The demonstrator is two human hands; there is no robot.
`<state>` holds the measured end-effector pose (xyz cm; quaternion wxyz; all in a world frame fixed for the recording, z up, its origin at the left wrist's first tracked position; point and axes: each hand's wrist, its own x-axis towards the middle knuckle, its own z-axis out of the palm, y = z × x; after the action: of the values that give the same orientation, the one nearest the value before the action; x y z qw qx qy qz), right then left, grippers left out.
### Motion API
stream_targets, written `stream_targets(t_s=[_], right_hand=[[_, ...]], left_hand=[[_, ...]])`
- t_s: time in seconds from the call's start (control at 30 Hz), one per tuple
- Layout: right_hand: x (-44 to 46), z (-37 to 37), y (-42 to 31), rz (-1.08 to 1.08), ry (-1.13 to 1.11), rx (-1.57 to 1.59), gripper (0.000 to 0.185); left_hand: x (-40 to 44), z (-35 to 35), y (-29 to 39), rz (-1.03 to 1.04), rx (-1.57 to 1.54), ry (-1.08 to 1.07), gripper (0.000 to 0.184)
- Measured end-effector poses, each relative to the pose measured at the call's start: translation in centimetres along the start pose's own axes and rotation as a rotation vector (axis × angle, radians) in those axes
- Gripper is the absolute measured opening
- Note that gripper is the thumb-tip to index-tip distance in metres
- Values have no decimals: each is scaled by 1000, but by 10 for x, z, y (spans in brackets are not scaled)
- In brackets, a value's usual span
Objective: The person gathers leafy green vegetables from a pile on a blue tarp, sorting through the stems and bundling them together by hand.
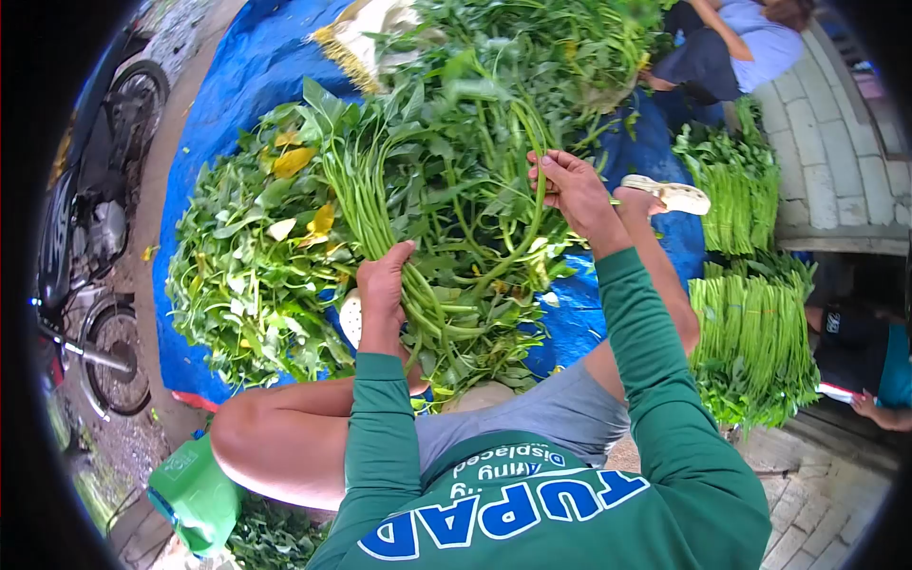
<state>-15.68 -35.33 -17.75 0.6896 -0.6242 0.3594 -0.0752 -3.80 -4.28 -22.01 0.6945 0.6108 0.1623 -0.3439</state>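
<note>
My left hand [383, 287] is wrapped round a bunch of water spinach [366, 199], its long green stems fanning upward and the cut ends showing below the fist. To the right, my right hand [573, 190] pinches a single curved water spinach stem [528, 128] between thumb and fingers. Between and beyond both hands lies a big heap of loose water spinach [475, 180]. Another leafy pile [247, 275] with some yellow leaves spreads to the left of my left hand.
A blue tarp [214, 123] lies under the greens. Stacked bundles of stems [750, 328] stand at right. A green plastic container [195, 494] is by my knee, and a motorcycle [100, 228] stands at far left. Other people [736, 47] sit at upper right and far right.
</note>
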Motion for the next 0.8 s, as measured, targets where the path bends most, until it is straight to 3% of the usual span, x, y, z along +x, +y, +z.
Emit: stream_targets(t_s=[0.17, 0.3, 0.33, 0.43, 0.67, 0.8], right_hand=[[-44, -29, -14, -5, -54, 161, 23], [-72, -25, -8, -36, 23, 195, 53], [-72, -25, -2, -58, 54, 152, 71], [-74, -26, 10, -92, 119, -144, 70], [-66, -46, 44, 64, 54, -128, 53], [-100, -26, -6, -105, 173, -199, 43]], left_hand=[[-13, 12, -2, 7, 26, -56, 20], [-27, 20, 1, -30, 66, -118, 18], [-29, 19, 0, -31, 79, -130, 18], [-33, 16, -2, -32, 126, -142, 18], [-34, 18, -10, -17, 143, -132, 18], [-32, 18, -21, 93, 206, -118, 21]])
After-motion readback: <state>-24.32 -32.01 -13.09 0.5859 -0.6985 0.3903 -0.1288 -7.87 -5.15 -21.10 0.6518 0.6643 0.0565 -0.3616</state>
